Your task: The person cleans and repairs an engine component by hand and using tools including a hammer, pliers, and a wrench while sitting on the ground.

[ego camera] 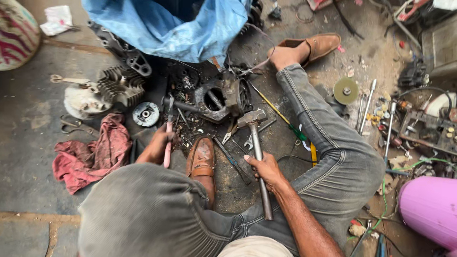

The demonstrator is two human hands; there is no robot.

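Note:
I sit on a workshop floor with my legs in grey jeans and brown shoes. My left hand [156, 146] grips pink-handled pliers [168, 133] whose jaws point at a shaft on a dark metal engine casing [216, 99]. My right hand [265, 169] is closed on the steel handle of a hammer [254, 143]; its head rests just right of the casing. Between my legs lie a wrench [259, 131] and other small tools.
A red rag [90, 154] lies at left near a finned cylinder [121, 85] and a round metal part [145, 114]. A blue plastic sheet [171, 26] hangs above. Screwdrivers and parts litter the right; a pink container [431, 209] sits bottom right.

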